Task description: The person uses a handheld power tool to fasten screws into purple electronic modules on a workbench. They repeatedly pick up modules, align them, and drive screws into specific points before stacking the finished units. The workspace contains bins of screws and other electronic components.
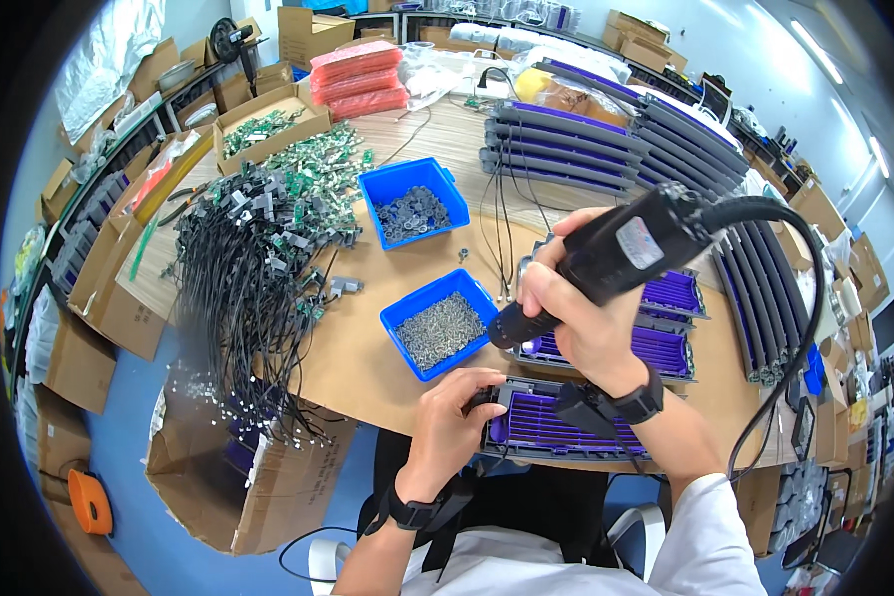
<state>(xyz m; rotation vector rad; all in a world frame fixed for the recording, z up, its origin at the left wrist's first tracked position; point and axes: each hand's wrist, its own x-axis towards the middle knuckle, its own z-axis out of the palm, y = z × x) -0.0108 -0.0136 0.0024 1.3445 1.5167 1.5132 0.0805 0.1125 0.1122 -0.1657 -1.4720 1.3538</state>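
My right hand [588,310] is wrapped round a black electric screwdriver [621,248]. Its tip points down and left, over the right edge of a blue bin of small metal screws [437,333]. At the table's front edge lies a grey-framed unit with purple slats [551,422]. My left hand [447,427] is closed at this unit's left end, with the fingertips on a small dark part [482,399] there; the fingers partly hide it. Behind the screwdriver, more purple-slatted units [661,350] lie on the table, partly covered by my right hand and forearm.
A second blue bin [412,204] holds grey ring-like parts. Black cables with connectors [253,288] and green circuit boards [313,164] are heaped at left. Stacked grey-purple units [561,149] stand at the back right. The screwdriver's thick cord [815,298] loops down the right side.
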